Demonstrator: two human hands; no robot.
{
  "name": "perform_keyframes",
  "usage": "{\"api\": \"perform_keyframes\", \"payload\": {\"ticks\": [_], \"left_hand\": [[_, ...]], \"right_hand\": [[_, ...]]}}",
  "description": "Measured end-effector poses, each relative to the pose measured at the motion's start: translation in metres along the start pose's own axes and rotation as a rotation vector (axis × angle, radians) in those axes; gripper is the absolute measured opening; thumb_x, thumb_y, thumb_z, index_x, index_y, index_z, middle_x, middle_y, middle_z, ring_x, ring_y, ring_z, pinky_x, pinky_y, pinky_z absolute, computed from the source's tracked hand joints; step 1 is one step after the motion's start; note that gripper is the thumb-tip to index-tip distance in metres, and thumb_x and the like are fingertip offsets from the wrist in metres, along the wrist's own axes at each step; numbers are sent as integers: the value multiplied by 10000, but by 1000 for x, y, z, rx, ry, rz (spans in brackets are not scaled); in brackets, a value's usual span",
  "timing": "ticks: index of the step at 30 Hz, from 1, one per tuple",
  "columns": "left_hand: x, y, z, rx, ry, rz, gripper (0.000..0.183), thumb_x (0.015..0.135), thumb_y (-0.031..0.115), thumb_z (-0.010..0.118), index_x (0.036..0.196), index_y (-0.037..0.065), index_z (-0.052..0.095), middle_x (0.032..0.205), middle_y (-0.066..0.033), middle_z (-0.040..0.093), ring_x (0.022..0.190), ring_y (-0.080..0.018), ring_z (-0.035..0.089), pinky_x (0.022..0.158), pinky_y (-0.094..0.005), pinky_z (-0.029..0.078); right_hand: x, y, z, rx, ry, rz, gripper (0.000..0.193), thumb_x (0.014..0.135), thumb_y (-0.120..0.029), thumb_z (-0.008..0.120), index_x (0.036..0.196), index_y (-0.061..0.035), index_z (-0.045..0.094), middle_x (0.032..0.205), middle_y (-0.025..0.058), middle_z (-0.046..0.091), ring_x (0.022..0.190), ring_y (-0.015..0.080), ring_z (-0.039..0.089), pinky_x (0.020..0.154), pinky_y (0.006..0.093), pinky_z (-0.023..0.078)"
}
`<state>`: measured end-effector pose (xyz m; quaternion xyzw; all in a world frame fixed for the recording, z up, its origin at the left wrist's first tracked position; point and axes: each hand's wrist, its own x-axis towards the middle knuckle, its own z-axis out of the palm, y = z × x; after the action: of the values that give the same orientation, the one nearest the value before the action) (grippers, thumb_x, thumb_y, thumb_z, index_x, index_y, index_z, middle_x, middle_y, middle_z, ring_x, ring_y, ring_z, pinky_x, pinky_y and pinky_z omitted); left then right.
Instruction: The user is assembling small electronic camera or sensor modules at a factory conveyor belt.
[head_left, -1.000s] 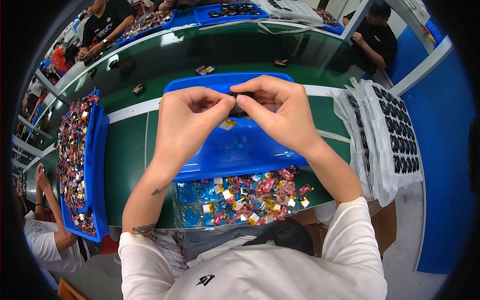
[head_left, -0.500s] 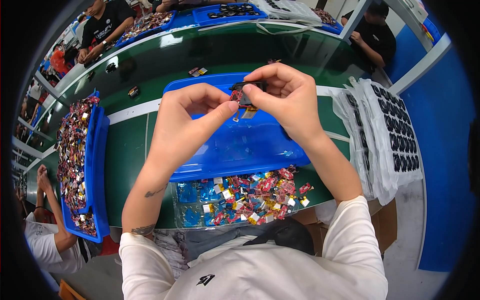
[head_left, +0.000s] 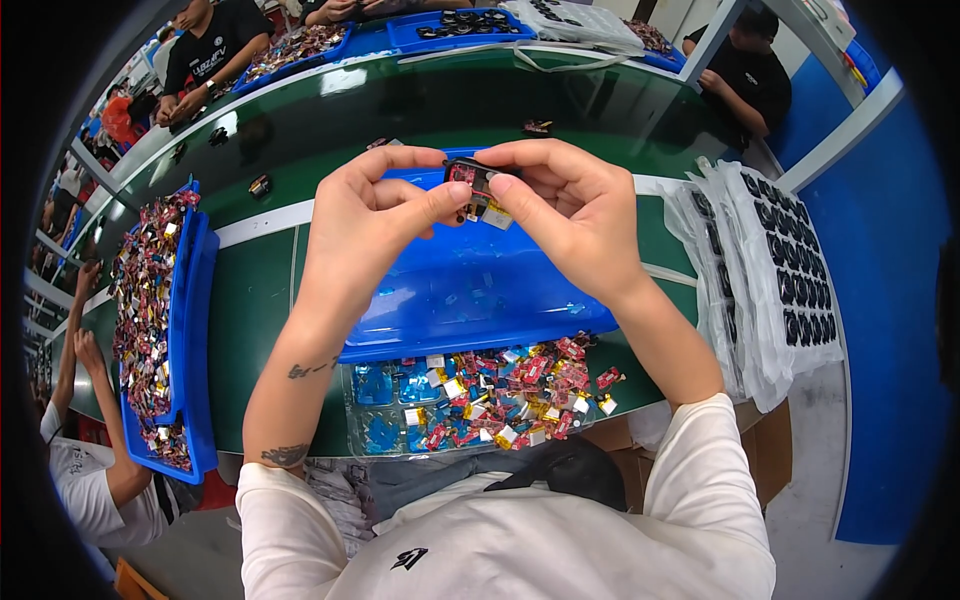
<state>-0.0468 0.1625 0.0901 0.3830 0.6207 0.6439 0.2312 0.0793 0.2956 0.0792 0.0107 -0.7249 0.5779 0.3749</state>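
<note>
Both hands meet above the far end of a blue tray (head_left: pixel 470 300) that lies on the green surface (head_left: pixel 260 300). The left hand (head_left: pixel 365 215) is curled, thumb and fingers pinched on the left side of a small dark component (head_left: pixel 470 177) with a red part and a pale tag hanging under it. The right hand (head_left: pixel 565 205) is curled too, its fingertips closed on the component's right side, so the piece is held between the two hands above the tray. Just nearer the person, a clear tray (head_left: pixel 380 420) holds a heap of small red, yellow and white parts (head_left: pixel 520 385). Stacked clear packs of black pieces (head_left: pixel 790 280) lie at the right.
</note>
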Motion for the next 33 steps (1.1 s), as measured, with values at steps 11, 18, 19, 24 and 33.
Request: {"api": "perform_keyframes", "payload": {"ticks": [11,18,19,24,33], "left_hand": [[4,-1,-6,223,-82,85,133,777,93,749,827,-16,691,751,-43,667,690,-60,597,628,-189,458],[4,0,-5,300,-158,58,146,760,69,755,846,-23,681,754,-54,672,688,-61,605,644,-196,473],[3,-1,-4,313,-169,18,193,758,66,753,910,-20,670,757,-52,674,684,-59,606,641,-200,474],[4,5,-9,330,-144,36,376,765,54,733,1114,-9,609,746,-25,667,682,-43,588,642,-196,459],[2,5,-11,319,-89,148,200,795,132,712,902,-22,644,675,-35,640,619,-52,553,575,-221,441]], "right_hand": [[17,15,-29,-716,45,-308,300,814,-35,572,1111,-44,617,1132,93,632,1060,229,584,919,365,443],[12,2,-22,-260,-290,173,188,821,-144,672,928,10,680,856,102,690,754,138,658,707,260,518],[14,4,-21,-282,-299,127,163,814,-118,666,883,28,685,773,94,689,694,125,654,666,250,520],[49,32,-75,-309,-177,191,149,857,-118,650,916,16,679,820,74,689,738,106,641,654,243,511],[64,187,-274,-894,674,749,269,703,-287,743,753,-23,737,646,85,668,506,170,623,579,286,520]]}}
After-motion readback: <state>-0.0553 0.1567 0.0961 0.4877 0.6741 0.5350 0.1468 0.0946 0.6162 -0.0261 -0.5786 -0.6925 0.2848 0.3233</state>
